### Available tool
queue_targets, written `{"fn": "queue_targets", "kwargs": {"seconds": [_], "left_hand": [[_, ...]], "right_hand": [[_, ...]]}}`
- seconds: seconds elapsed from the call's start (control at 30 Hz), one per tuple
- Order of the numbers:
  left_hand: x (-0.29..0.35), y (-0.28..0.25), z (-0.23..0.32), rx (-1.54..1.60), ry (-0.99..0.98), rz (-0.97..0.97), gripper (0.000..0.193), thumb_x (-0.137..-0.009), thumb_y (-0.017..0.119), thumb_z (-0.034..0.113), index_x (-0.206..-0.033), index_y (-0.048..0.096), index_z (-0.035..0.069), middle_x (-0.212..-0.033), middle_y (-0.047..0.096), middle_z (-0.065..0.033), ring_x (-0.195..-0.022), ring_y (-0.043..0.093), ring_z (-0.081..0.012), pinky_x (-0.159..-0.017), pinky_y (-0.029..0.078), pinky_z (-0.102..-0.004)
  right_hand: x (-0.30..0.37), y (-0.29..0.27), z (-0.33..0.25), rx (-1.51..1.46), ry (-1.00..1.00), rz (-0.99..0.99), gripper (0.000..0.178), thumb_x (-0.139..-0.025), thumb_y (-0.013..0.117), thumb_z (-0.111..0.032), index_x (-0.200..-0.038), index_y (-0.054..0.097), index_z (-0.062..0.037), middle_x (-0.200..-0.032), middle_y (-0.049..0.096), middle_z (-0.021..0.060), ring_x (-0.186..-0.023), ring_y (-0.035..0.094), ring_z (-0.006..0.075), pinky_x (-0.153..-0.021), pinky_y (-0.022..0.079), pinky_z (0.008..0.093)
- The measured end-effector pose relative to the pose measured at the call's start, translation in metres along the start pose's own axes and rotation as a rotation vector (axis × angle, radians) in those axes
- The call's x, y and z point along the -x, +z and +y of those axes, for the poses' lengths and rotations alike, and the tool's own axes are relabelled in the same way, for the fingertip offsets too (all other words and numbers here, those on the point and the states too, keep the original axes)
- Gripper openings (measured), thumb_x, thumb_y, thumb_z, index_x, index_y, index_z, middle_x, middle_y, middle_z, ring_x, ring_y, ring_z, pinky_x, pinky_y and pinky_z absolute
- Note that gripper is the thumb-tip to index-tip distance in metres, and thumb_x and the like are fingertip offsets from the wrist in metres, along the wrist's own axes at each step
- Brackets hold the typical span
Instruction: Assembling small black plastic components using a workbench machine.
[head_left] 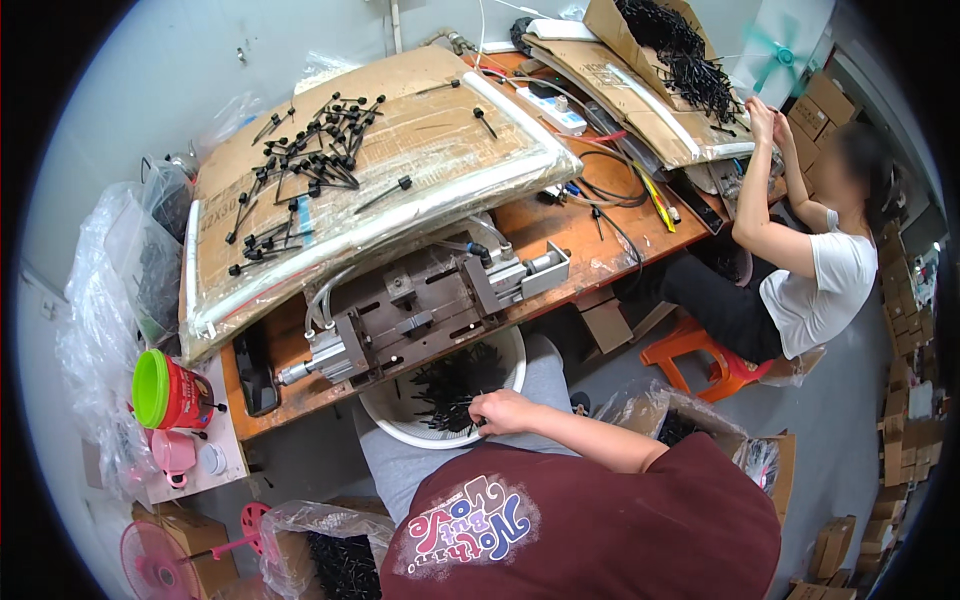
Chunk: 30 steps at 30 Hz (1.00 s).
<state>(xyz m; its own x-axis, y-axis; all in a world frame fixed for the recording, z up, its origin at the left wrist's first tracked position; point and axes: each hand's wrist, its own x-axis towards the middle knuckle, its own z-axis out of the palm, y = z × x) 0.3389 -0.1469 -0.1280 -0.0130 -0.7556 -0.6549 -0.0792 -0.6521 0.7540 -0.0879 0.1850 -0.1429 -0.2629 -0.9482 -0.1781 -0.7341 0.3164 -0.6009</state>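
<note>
One right hand (pixel 502 411): reaching over white basket (pixel 513 358)
Fingers (pixel 481 406): curling inward, cannot tell if holding anything
Black parts (pixel 450 382): lying inside

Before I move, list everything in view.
basket: one, white, at the lap
thin parts: many, black, in the basket and on the panel
metal fixture: one, grey, bench's front edge
cardboard panel: one, brown, on the bench
bench: one, orange, beyond the lap
power strip: one, white, on the bench
open carton: one, brown, bench's far right
tub: one, red and green, left
pitcher: one, pink, below the tub
fans: two, pink lower left, green upper right
stool: one, orange, under co-worker
co-worker: one, white top, seated right
boxes: many, brown, right
own shirt: one, maroon, lower centre
right hand's fingers: one hand, bare, at basket's near rim
left hand: not in view
</note>
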Motion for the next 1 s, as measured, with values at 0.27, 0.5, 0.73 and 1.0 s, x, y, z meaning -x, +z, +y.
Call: {"fn": "queue_targets", "kwargs": {"seconds": [0.27,0.5,0.73,1.0], "left_hand": [[0.011,0.0,0.012,0.04,0.029,0.026,0.039,-0.106,0.041,0.03,-0.127,0.057,0.002,-0.127,0.056,-0.0106,-0.117,0.051,-0.0213,-0.103,0.038,-0.0338],[0.019,-0.002,0.016,0.051,0.044,0.053,0.039,-0.106,0.041,0.03,-0.127,0.057,0.002,-0.125,0.057,-0.0106,-0.116,0.052,-0.0212,-0.102,0.039,-0.0336],[0.025,-0.001,0.018,0.069,0.061,0.069,0.038,-0.106,0.041,0.03,-0.126,0.058,0.002,-0.124,0.058,-0.0107,-0.114,0.053,-0.0211,-0.101,0.04,-0.0335],[0.02,-0.003,0.022,0.07,0.059,0.069,0.038,-0.105,0.041,0.029,-0.126,0.058,0.002,-0.122,0.059,-0.0107,-0.112,0.054,-0.0209,-0.099,0.041,-0.0333]], "right_hand": [[-0.006,0.019,0.005,-0.097,-0.001,0.091,0.028,-0.074,0.079,-0.024,-0.09,0.063,-0.0068,-0.09,0.064,0.0099,-0.083,0.066,0.0308,-0.07,0.052,0.043],[0.009,0.058,0.015,-0.204,-0.013,0.19,0.029,-0.075,0.078,-0.025,-0.091,0.062,-0.0068,-0.092,0.065,0.0082,-0.083,0.066,0.0269,-0.071,0.053,0.0408],[0.009,0.045,0.028,-0.209,0.044,0.101,0.027,-0.075,0.078,-0.026,-0.09,0.064,-0.008,-0.089,0.064,0.0075,-0.079,0.066,0.0234,-0.067,0.052,0.0391],[-0.006,0.04,0.027,-0.173,0.043,0.115,0.028,-0.076,0.077,-0.028,-0.09,0.063,-0.0086,-0.09,0.065,0.0076,-0.078,0.067,0.0253,-0.069,0.053,0.0398]]}}
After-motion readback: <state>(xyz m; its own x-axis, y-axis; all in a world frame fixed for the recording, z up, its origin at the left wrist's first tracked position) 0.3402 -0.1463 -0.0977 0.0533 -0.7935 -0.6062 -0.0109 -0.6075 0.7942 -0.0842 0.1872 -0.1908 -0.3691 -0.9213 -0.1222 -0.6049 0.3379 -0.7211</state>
